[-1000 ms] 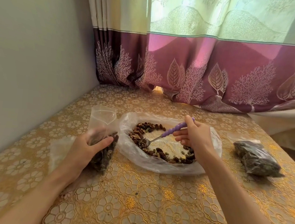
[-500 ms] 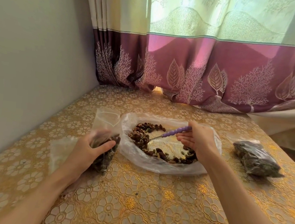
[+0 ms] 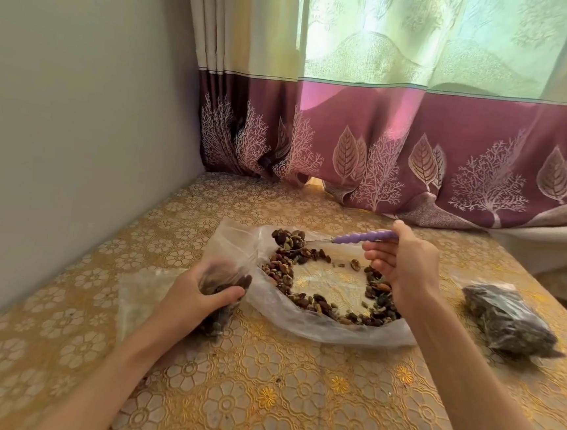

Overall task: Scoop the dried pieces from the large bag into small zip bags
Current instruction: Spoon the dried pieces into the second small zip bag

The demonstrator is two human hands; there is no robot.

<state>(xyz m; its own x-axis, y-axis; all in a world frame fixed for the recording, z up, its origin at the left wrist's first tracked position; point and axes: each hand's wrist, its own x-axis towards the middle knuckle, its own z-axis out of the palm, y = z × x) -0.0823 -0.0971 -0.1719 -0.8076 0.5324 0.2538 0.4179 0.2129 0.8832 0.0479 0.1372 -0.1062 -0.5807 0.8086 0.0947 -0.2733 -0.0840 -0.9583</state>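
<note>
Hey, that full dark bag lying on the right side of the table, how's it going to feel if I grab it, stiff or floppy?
The filled bag will probably feel floppy: its thin film is creased and slumps flat on the tablecloth. It looks packed with loose dried pieces, so the contents will likely shift and sag around your fingers. The glossy plastic may be a bit slippery, so a grip from underneath seems safer.

Bright daylight pours through the curtain ahead of my hands, glowing green and pink. Soft shadows fall toward me under both forearms. My left hand and its small bag smear with motion blur. The wide lens bows the edges.
</note>
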